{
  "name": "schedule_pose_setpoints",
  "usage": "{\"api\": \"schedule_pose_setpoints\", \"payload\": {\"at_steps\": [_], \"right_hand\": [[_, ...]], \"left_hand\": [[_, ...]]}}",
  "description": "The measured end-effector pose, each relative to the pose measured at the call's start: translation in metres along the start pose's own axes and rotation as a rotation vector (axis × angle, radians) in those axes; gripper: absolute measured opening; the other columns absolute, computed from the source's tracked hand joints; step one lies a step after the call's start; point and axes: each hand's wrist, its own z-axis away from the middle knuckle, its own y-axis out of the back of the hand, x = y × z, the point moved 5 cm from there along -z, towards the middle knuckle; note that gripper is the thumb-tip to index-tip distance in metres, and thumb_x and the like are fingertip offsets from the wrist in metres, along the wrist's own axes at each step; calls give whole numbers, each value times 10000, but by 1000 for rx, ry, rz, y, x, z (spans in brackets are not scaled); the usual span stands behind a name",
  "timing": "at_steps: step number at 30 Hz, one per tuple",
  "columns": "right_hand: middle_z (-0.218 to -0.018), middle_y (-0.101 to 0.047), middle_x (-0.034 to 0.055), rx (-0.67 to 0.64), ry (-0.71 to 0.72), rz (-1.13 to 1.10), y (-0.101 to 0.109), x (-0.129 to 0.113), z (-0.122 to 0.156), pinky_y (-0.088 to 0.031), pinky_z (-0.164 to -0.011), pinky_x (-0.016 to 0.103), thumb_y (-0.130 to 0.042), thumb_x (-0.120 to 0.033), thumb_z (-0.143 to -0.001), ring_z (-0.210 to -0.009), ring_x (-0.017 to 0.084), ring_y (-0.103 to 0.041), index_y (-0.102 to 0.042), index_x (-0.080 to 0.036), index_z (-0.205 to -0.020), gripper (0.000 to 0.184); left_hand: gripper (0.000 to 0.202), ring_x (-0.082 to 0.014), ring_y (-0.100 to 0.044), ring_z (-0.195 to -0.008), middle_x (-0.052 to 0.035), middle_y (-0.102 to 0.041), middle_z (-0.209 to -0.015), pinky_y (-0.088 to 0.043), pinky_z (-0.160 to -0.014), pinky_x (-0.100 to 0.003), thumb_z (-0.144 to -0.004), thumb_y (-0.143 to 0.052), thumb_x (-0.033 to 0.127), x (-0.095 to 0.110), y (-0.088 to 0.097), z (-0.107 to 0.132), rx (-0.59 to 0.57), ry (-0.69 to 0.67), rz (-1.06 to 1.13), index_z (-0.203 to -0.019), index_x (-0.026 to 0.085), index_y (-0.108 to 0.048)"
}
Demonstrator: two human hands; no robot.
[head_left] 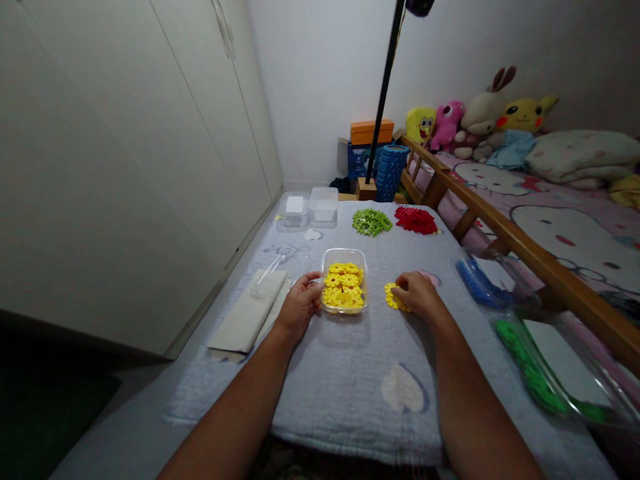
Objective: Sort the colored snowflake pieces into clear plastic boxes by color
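Note:
A clear plastic container (345, 254) stands before me with rows of yellow flower-shaped pieces (344, 281) in it. My left hand (303, 300) grips its left wall, fingers and thumb against the side. To the right, my right hand (417, 293) is closed at the fingertips on a few yellow flower-shaped pieces (393, 297) lying on the cloth. The hand partly covers these, so how many it grips is hidden. Left of the container lie a clear lid (270, 277) and a folded beige cloth or paper (245, 317).
Farther back are a green pile (372, 222), a red pile (416, 220) and clear boxes (324, 207). Along the right edge sit containers of blue pieces (483, 283) and green pieces (530, 367). A wooden bed rail (500, 213) borders the right; a black pole (384, 93) rises behind.

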Motion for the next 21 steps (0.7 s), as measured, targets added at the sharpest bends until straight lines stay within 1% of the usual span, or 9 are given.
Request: {"api": "schedule_pose_setpoints", "payload": {"at_steps": [2, 7, 10, 12, 15, 17, 19, 21], "right_hand": [[-787, -685, 51, -23, -17, -74, 0, -1, 0, -405, -718, 297, -655, -292, -696, -784, 193, -587, -685, -194, -705, 103], [-625, -603, -3, -88, -87, -461, 5, -8, 4, -383, -551, 277, -633, -341, -691, -570, 156, -526, -606, -206, -668, 140], [-611, -579, -14, -50, -88, -631, 10, -14, 5, -384, -532, 271, -672, -389, -681, -553, 143, -502, -602, -203, -665, 198], [-633, -584, -13, 19, -71, -725, 15, -19, 6, -398, -551, 266, -696, -406, -679, -580, 141, -510, -610, -201, -682, 223], [-689, -603, -10, 139, -12, -867, 20, -33, 8, -435, -603, 266, -711, -407, -701, -639, 145, -541, -616, -205, -738, 226], [-727, -617, -6, 184, 47, -912, 21, -47, 12, -460, -650, 276, -698, -385, -740, -677, 151, -562, -620, -211, -774, 193], [-764, -631, 4, 210, 137, -868, 23, -66, 18, -474, -703, 291, -670, -337, -782, -720, 160, -580, -625, -216, -786, 130], [-791, -638, 15, 240, 259, -767, 25, -86, 25, -474, -741, 301, -632, -277, -813, -759, 170, -590, -625, -220, -781, 67]], "left_hand": [[505, -69, -508, -480, 62, -561, -671, -386, -445, -181, -651, -806, 319, 1, -1, 1, 0, 6, 7, -1088, 175, -598], [514, -71, -516, -487, 60, -563, -672, -381, -444, -179, -643, -813, 322, 2, -2, 1, -2, 9, 11, -1084, 173, -595], [506, -69, -503, -481, 62, -551, -658, -371, -439, -179, -654, -809, 336, 2, -2, 2, -11, 1, 4, -1084, 169, -598], [504, -67, -496, -480, 64, -547, -655, -374, -442, -180, -657, -808, 338, 3, -2, 2, -13, -1, 1, -1084, 169, -600], [509, -66, -491, -478, 63, -550, -659, -378, -444, -183, -651, -811, 337, 3, -2, 3, -11, -1, -1, -1084, 170, -602], [505, -64, -480, -471, 67, -543, -647, -378, -446, -183, -654, -811, 337, 2, -2, 2, -7, -3, -2, -1083, 170, -601], [497, -62, -468, -465, 73, -530, -627, -378, -450, -182, -662, -807, 336, 1, -1, 1, -5, -7, -2, -1082, 172, -599], [497, -66, -481, -475, 71, -535, -631, -384, -460, -183, -665, -805, 331, -1, 0, 0, -5, -5, 6, -1087, 176, -593]]}}
